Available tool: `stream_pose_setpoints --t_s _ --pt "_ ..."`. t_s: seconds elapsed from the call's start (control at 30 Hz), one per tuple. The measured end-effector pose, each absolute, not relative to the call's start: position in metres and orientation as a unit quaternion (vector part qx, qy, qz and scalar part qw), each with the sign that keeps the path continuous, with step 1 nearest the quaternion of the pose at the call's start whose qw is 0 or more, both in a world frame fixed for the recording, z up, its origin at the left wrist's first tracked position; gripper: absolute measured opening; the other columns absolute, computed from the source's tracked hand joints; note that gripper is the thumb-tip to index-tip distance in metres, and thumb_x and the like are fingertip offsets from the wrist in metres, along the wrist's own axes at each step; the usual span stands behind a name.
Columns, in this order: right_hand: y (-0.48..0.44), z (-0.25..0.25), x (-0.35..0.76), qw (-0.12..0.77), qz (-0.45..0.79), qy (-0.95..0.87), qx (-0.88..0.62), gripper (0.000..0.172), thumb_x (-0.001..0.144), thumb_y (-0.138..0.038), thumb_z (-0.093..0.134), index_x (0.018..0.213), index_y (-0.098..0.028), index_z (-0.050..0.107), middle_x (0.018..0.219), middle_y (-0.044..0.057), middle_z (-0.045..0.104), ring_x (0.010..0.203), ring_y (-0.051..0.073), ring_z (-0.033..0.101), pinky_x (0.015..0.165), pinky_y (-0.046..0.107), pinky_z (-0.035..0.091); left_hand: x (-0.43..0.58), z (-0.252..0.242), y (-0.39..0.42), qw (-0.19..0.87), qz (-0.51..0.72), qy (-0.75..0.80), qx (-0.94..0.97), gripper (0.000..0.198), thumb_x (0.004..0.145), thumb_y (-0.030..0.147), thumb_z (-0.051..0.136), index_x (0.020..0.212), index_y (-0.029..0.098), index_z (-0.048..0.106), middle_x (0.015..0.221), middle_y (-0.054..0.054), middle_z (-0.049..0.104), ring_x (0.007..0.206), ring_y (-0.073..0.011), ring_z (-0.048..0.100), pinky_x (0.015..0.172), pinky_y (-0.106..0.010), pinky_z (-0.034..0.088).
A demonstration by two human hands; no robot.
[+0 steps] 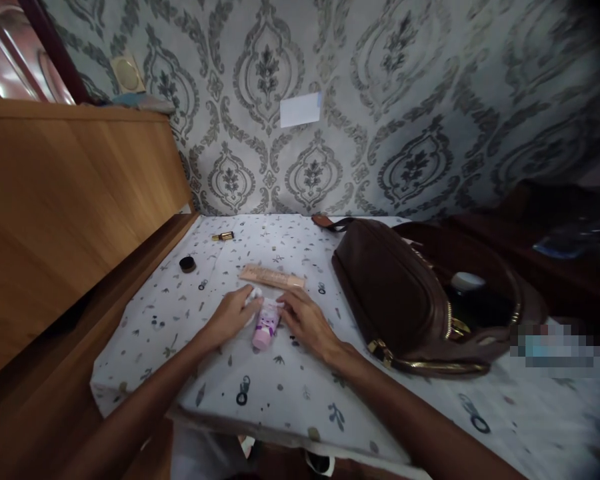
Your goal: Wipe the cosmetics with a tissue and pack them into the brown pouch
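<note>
Left hand (233, 313) and right hand (307, 323) flanking pink tube (267, 325), open brown bag (387, 287)

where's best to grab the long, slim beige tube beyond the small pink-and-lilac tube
Probably pinch the long, slim beige tube at its middle from above, fingers across its narrow width: it lies flat, running roughly left to right. The left hand, right hand and small pink-and-lilac tube crowd its near side, so above seems better.
</note>
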State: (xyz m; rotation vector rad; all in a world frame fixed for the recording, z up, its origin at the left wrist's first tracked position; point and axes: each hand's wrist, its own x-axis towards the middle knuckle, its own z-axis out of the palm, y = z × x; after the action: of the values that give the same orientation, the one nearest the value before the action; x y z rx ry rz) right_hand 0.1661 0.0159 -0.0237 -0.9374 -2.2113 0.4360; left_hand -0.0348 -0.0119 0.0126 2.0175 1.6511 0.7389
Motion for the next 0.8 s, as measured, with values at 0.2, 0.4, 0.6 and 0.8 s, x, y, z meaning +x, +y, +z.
stream_pose_setpoints --t_s 0.2,0.4,0.6,0.8 --pt "0.001 -0.009 0.164 0.237 0.149 -0.868 -0.41 0.034 0.092 -0.039 0.055 0.065 -0.018 0.056 0.067 0.002 0.061 0.065 0.016 0.056 0.063 0.028 0.038 -0.024 0.005 -0.003 0.146 0.223 0.533 0.803 0.033 0.095 0.033 0.044 0.119 0.019 0.061 0.121 -0.009 0.065 0.114 -0.0242 0.057 0.098 -0.035 0.043" --pt "-0.019 -0.003 0.151 0.169 0.171 -0.895 -0.377 0.035 0.082 -0.051 0.066 0.092 -0.019 0.058 0.081 0.003 0.069 0.073 0.019 0.062 0.064 0.028 0.037 -0.019 -0.006 -0.001 0.129 0.219 0.531 0.808 0.026 0.093 0.033 0.052 0.11 0.022 0.067 0.109 -0.005 0.068 0.106 -0.0224 0.058 0.096 -0.035 0.046" --pt "-0.023 -0.013 0.151 0.18 0.154 -0.916 -0.325 0.029 0.087 -0.037 0.061 0.109 -0.019 0.057 0.086 0.004 0.071 0.077 0.019 0.062 0.069 0.029 0.041 -0.024 -0.004 -0.001 0.113 0.217 0.524 0.816 0.018 0.094 0.034 0.051 0.09 0.023 0.065 0.096 -0.003 0.064 0.094 -0.0209 0.058 0.087 -0.033 0.047" --pt "-0.006 -0.007 0.168 0.196 0.185 -0.934 -0.234 0.021 0.096 -0.033 0.053 0.104 -0.019 0.067 0.091 0.006 0.067 0.079 0.017 0.06 0.071 0.027 0.042 -0.033 -0.013 0.002 0.064 0.235 0.568 0.786 0.02 0.094 0.026 0.047 0.106 0.022 0.062 0.108 -0.007 0.066 0.104 -0.0241 0.059 0.09 -0.038 0.047"
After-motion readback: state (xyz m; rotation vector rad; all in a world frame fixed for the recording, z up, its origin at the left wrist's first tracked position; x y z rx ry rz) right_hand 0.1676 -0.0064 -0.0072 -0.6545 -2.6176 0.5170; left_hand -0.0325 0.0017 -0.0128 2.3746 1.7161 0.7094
